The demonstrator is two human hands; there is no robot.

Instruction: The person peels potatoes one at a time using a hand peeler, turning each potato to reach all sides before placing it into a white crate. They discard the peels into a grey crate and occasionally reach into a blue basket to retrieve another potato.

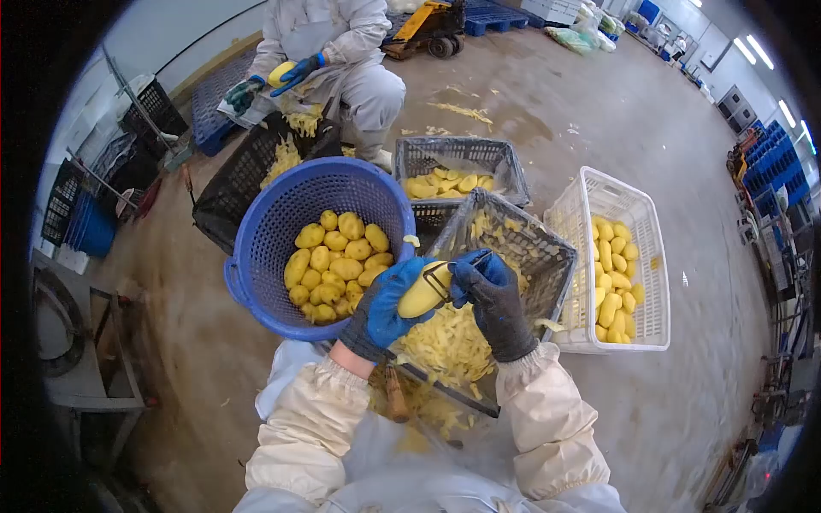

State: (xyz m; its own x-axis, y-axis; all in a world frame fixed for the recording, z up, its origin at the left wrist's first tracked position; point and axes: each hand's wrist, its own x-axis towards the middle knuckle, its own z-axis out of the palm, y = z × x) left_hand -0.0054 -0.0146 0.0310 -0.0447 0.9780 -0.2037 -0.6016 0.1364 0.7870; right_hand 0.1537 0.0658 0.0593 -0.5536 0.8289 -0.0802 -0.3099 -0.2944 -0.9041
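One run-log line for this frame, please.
left hand: holds potato | right hand: peeler on potato | below: grey crate with peelings | left: blue basket of peeled potatoes

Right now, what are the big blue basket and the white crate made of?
Blue basket: looks like moulded plastic, slightly glossy, with even rows of slots. White crate: probably hard plastic too, matte, with a neat lattice of holes. Both hold peeled yellow potatoes.

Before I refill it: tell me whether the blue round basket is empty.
No, the blue round basket holds a heap of peeled potatoes at its bottom.
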